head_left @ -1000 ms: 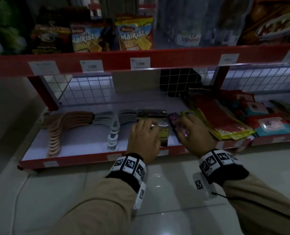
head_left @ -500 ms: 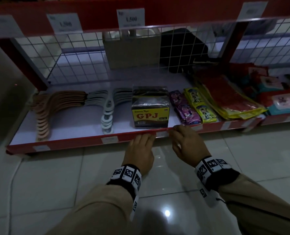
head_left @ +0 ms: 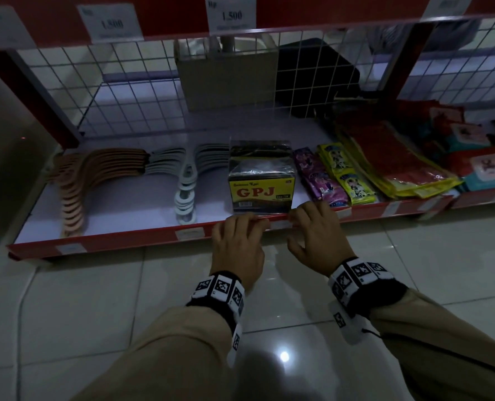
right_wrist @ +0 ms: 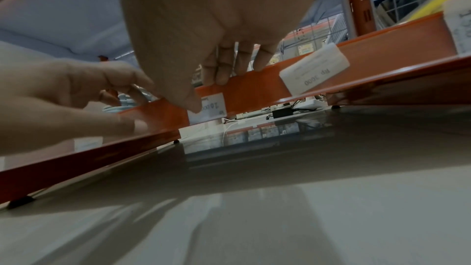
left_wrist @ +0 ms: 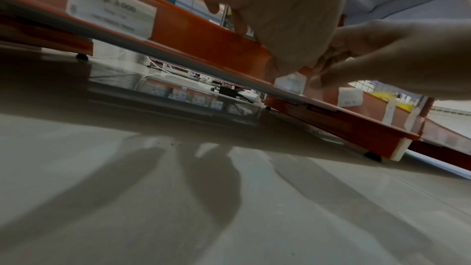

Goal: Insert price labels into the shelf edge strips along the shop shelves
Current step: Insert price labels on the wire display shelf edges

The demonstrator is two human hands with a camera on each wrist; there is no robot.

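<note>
Two hands work at the red edge strip of the bottom shelf, at mid-frame in the head view. The left hand hooks its curled fingers over the strip's top lip; the right hand does the same just beside it, thumb pressed to a price label seated in the strip between the two hands. In the head view that label is mostly hidden by the fingers.

On this strip the head view shows two more labels to the left, and at least three paler ones toward the right, too dim to read. Four labels hang on the upper shelf's strip along the top edge; two read 1.500, and the outer ones are cut off or blurred.

On the shelf stand one GPJ box, directly behind the hands, two stacks of hangers to the left, and sachet packs to the right.

Below the strip lies open tiled floor.
</note>
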